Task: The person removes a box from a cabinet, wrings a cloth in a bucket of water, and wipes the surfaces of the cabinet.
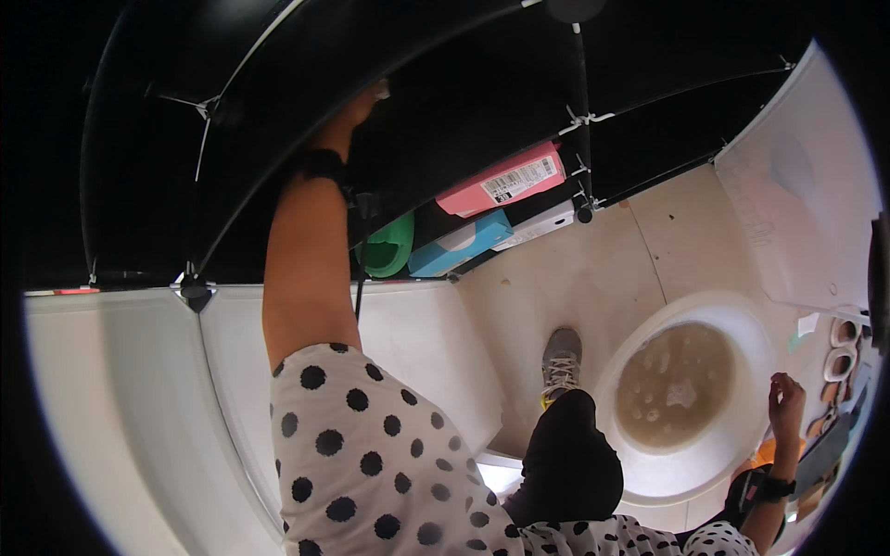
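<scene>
Dotted sleeve [371, 445], left hand [360, 107] by shelf edge [243, 206], grip unclear, right hand [786, 405] half-curled, open floor [519, 278] between.

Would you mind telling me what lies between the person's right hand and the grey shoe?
In the head view, a white tub with cloudy brownish liquid lies between the right hand and the grey shoe.

The shirt [371, 445] is white with black polka dots, the trousers [570, 463] black — pink box [501, 181], blue box [464, 243], black shelf unit [464, 102], grey sneaker [561, 357], white tub [609, 394], tan liquid [669, 394].
</scene>
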Tool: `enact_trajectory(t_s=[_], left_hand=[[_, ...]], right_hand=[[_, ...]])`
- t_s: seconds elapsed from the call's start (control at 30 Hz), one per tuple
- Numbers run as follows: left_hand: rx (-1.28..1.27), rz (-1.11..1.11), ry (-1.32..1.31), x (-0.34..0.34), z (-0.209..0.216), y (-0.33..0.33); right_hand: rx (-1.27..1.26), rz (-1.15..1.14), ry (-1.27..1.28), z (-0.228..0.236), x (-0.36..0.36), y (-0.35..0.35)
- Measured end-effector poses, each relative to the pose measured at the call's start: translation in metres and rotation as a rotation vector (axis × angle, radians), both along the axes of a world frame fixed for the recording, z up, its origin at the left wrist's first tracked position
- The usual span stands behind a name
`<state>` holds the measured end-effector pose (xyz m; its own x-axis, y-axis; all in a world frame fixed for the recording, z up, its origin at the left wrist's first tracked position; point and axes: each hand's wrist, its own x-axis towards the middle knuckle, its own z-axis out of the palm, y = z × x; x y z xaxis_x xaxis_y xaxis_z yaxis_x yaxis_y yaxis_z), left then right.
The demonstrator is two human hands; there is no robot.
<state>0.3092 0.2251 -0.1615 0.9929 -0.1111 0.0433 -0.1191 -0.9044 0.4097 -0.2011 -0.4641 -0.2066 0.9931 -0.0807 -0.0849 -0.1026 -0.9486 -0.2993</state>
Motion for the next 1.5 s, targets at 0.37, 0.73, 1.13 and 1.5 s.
enact_trajectory(t_s=[0.37,0.73,1.13,1.5], left_hand=[[0.741,0.115,-0.152,-0.08,0.016,0.109],[0.611,0.465,-0.084,-0.205,-0.027,0.044],[-0.03,0.497,-0.475,-0.18,0.029,-0.009],[-0.043,0.535,-0.282,-0.007,-0.022,-0.048]], right_hand=[[0.023,0.042,-0.009,0.013,0.001,0.014],[0.036,0.079,-0.181,0.057,-0.017,0.027],[0.052,0.049,-0.178,0.068,-0.018,0.032],[0.028,0.105,-0.11,0.047,-0.008,0.034]])
